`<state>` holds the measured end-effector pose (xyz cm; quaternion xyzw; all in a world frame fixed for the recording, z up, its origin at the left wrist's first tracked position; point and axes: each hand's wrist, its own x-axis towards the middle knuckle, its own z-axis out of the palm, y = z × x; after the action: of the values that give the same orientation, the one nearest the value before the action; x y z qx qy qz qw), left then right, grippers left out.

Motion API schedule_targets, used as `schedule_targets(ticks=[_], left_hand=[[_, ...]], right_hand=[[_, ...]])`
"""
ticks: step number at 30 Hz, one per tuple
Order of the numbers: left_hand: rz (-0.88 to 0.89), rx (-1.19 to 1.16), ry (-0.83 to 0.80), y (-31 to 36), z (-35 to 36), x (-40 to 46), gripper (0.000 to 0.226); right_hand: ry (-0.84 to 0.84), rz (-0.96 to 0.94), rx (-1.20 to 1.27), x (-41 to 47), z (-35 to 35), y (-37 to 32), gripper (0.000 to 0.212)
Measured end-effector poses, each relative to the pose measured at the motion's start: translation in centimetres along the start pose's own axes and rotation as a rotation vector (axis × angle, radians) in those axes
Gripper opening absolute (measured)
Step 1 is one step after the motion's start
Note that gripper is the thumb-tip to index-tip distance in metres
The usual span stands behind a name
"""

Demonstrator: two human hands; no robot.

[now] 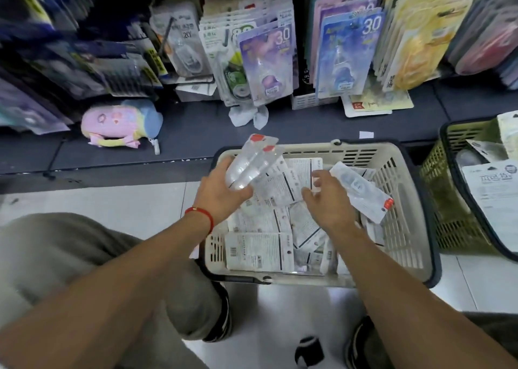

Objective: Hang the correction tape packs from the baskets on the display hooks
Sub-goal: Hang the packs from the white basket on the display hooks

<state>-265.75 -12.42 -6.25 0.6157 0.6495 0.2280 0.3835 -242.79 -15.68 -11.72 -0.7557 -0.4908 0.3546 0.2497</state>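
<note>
Head view shows you mid-gathering: your left hand (pixel 221 192) grips two clear blister correction tape packs (pixel 252 161) above the beige plastic basket (pixel 403 206); your right hand (pixel 322 197), fingers spread wide, reaches for another inside. Grasp it next, then seek hooks.

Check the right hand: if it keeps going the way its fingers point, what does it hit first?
The right hand points up and slightly left over the white basket. It would likely first meet the face-down packs just past its fingertips. Depth is unclear; it may pass above them.
</note>
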Motion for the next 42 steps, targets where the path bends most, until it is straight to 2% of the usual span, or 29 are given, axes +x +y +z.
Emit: schedule_targets(ticks=[2, 5, 10, 13, 16, 18, 20, 22, 27, 28, 30, 31, 32, 34, 35, 36, 39, 42], left_hand=[[-0.079, -0.087, -0.017, 0.3, -1.6, 1.3, 0.050], [-0.142, -0.109, -0.064, 0.7, -2.0, 2.5, 0.050], [-0.068, 0.040, -0.018, 0.7, -1.7, 3.2, 0.030], [-0.027, -0.020, -0.004, 1.3, 0.4, 2.5, 0.039], [0.015, -0.079, -0.002, 1.5, 2.5, 1.0, 0.039], [0.031, -0.140, -0.049, 1.6, 3.0, 0.2, 0.038], [-0.026, -0.228, -0.152, 2.0, 2.9, -0.4, 0.038], [-0.075, -0.294, -0.234, 2.5, 2.4, -0.8, 0.038], [0.022, -0.399, -0.380, 2.9, 2.0, -1.2, 0.061], [0.043, -0.368, -0.370, 2.8, 2.4, -1.5, 0.065], [0.039, -0.317, -0.233, 2.3, 3.6, -1.5, 0.061], [-0.003, -0.340, -0.166, 2.0, 4.1, -1.4, 0.056], [-0.063, -0.399, -0.135, 1.9, 4.5, -1.4, 0.053], [-0.176, -0.543, -0.154, 1.5, 5.1, -1.3, 0.051], [-0.214, -0.598, -0.185, 1.2, 5.3, -1.2, 0.053], [-0.237, -0.636, -0.230, 1.0, 5.5, -1.1, 0.055], [-0.294, -0.718, -0.344, 0.7, 5.7, -0.5, 0.059], [-0.345, -0.770, -0.357, 0.9, 5.4, 0.6, 0.061]], right_hand=[[-0.032, -0.026, -0.052, 1.2, 1.7, 0.7, 0.040], [-0.049, -0.036, -0.043, 2.1, 3.4, 1.1, 0.020], [-0.182, -0.024, 0.183, 1.3, 1.9, 0.5, 0.021], [-0.174, 0.016, 0.365, 1.4, 0.4, -1.1, 0.024], [-0.132, 0.112, 0.651, 1.4, -0.3, -3.7, 0.017], [-0.093, 0.156, 0.722, 1.3, -0.4, -4.9, 0.032], [-0.088, 0.189, 0.713, 0.6, -0.7, -6.0, 0.041], [-0.098, 0.210, 0.756, -0.3, -1.3, -6.5, 0.042], [-0.207, 0.276, 1.043, -1.6, -3.7, -6.5, 0.043], [-0.251, 0.274, 1.071, -1.7, -4.1, -6.2, 0.043], [-0.335, 0.270, 1.134, -1.7, -4.7, -5.7, 0.049], [-0.319, 0.284, 1.108, -1.4, -4.7, -5.1, 0.052], [-0.239, 0.282, 0.955, -0.8, -4.6, -4.2, 0.052], [0.008, 0.231, 0.261, 0.7, -4.6, -1.3, 0.049], [0.075, 0.192, -0.093, 1.4, -4.7, 0.4, 0.056], [0.073, 0.172, -0.326, 1.9, -4.8, 2.0, 0.067], [-0.033, 0.182, -0.531, 2.8, -4.4, 5.1, 0.091], [-0.030, 0.180, -0.516, 3.3, -3.9, 5.5, 0.102]])
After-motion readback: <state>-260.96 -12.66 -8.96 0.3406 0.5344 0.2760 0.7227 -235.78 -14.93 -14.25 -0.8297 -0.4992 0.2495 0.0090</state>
